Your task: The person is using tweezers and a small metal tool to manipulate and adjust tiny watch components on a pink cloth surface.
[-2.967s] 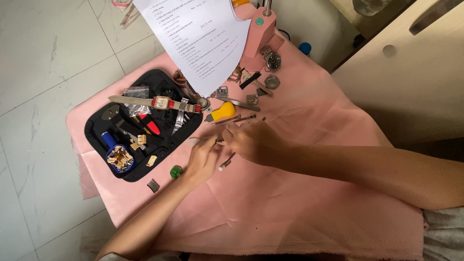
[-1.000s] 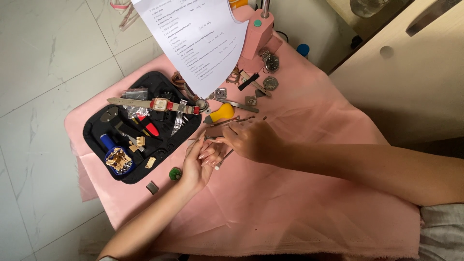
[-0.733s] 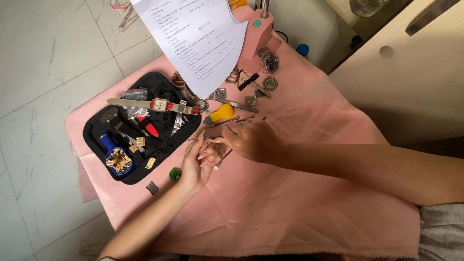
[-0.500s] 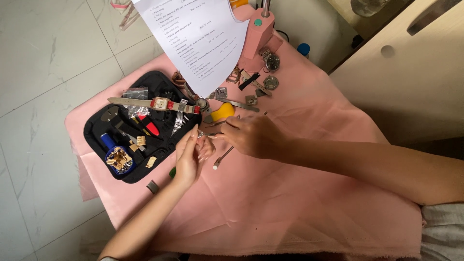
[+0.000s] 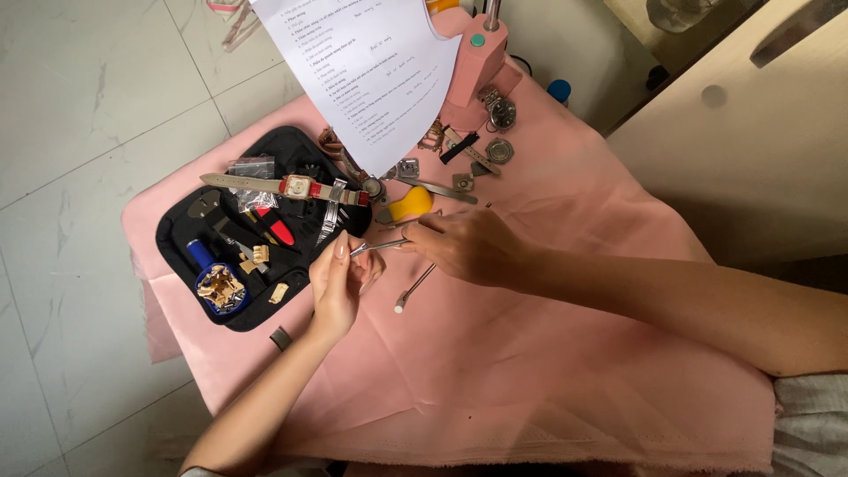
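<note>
Head view: my right hand is closed around slim metal tweezers, tips pointing to 9 o'clock. My left hand is half curled, fingertips pinched at the tweezer tips; whatever sits between them is too small to identify. A thin metal tool lies on the pink cloth covering the surface, just at 6 o'clock of the tweezers. The black tool case lies at 9 o'clock, a yellow-handled tool at 12 o'clock.

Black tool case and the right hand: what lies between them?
In the head view, the left hand lies between the black tool case and right hand, meeting slim metal tweezers.
</note>
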